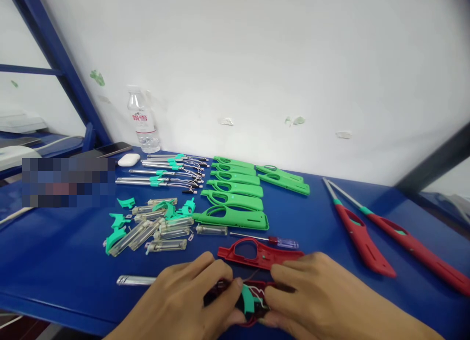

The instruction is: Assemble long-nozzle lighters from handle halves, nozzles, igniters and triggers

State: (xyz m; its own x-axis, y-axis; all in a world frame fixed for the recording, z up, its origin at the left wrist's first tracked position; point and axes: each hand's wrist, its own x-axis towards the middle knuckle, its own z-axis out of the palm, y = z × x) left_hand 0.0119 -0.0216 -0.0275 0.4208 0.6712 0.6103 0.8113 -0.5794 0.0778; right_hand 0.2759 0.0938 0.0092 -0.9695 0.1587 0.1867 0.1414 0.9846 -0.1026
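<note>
Near the front of the blue table, my left hand [198, 293] and my right hand [304, 291] are both closed around a red lighter half-shell [253, 323]. A teal trigger [248, 301] and white wires [257, 292] show inside it, between my fingers. From under my left hand a metal lighter tube [135, 280] sticks out to the left. Just beyond my fingers lies another red half-shell [264, 256], its inside facing up. Past that rests a screwdriver [271, 239] with a clear purple and red handle. My fingers hide much of the held shell.
Green half-shells [235, 216] lie in rows at the centre. Clear fuel tanks [167, 245] and teal triggers [127, 203] are piled at left, below wired metal tubes [147, 181]. Two assembled red lighters [362, 237] lie right. A water bottle [143, 122] stands by the wall.
</note>
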